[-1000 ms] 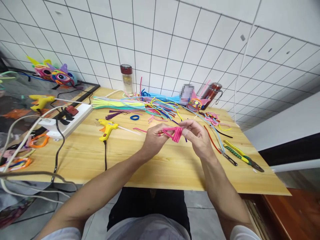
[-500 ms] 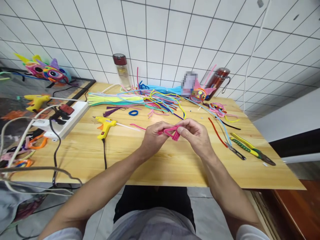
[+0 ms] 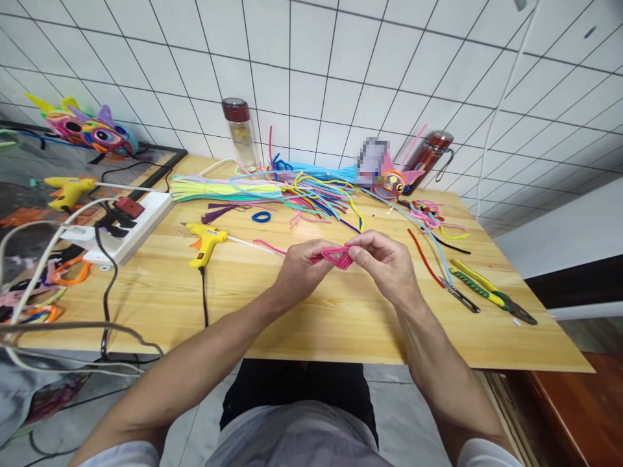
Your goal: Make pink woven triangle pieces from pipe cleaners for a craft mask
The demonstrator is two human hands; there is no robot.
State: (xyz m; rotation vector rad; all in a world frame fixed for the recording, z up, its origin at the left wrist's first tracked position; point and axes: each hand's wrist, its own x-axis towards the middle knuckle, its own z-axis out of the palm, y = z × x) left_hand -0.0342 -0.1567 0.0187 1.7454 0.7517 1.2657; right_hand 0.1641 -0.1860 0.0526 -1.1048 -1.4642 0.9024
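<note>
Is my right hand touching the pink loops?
Touching. The head view shows the right hand pinching the pink loops at their right end, with the thumb against them.

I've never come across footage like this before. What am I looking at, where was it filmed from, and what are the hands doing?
There is no robot here: a person works with two bare hands. All three pictures come from one camera worn on the head, looking forward and down, and only the last shows the present moment.

The left hand and right hand together hold a folded pink strip over a wooden table. On the table lie a yellow glue gun, a blue ring, a bundle of pale strips, and, toward the right, pliers.
</note>
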